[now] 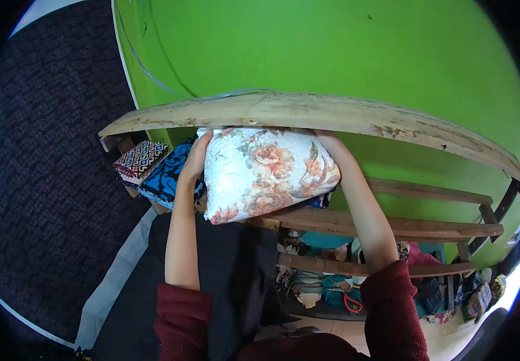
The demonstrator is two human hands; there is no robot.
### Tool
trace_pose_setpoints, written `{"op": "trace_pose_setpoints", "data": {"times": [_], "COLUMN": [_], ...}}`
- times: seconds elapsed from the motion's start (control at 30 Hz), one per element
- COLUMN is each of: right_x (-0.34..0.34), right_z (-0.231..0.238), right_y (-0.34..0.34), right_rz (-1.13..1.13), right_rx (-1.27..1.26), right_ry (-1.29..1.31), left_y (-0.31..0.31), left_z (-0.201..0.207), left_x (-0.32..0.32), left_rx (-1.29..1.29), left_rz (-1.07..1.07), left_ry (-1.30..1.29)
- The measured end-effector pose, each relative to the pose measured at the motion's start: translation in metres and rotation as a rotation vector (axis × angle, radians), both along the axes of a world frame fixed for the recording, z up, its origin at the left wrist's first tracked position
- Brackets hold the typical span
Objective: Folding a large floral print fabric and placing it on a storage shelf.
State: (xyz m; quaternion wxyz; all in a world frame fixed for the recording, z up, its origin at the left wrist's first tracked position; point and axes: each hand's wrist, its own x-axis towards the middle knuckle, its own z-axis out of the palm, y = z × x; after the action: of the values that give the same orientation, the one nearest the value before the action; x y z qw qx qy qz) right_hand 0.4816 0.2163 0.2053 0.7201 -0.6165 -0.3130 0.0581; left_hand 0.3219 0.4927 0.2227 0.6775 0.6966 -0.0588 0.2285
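Observation:
My left hand [198,155] grips the left end of a plump, folded white fabric bundle [266,171] printed with orange and peach flowers. At its upper right end is my right hand [330,144], its fingers partly hidden behind the cloth. The bundle is on a wooden shelf, just under a thick top plank [308,111]. Left of it lie a blue and black patterned folded cloth [168,174] and a smaller geometric-patterned folded cloth [142,161]. Dark blue fabric [317,201] peeks out below the bundle's right side.
Lower wooden slats [428,229] run to the right against a green wall [332,48]. Assorted cloth and scraps [317,286] lie under them. A dark textured surface [61,150] fills the left side, and black cloth [218,271] hangs below the shelf.

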Motion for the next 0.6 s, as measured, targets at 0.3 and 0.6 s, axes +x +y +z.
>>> {"op": "trace_pose_setpoints", "data": {"times": [0.3,0.6], "right_x": [0.027,0.039], "right_z": [-0.008,-0.021], "right_y": [-0.006,0.004], "right_rz": [-0.149,-0.268], "right_rx": [-0.064,-0.125], "right_ry": [-0.138,-0.258], "left_y": [0.036,0.015], "left_z": [0.016,0.028], "left_x": [0.057,0.031], "left_rx": [0.597,0.154], "left_rz": [0.079,0.035], "left_ry": [0.282,0.559]}}
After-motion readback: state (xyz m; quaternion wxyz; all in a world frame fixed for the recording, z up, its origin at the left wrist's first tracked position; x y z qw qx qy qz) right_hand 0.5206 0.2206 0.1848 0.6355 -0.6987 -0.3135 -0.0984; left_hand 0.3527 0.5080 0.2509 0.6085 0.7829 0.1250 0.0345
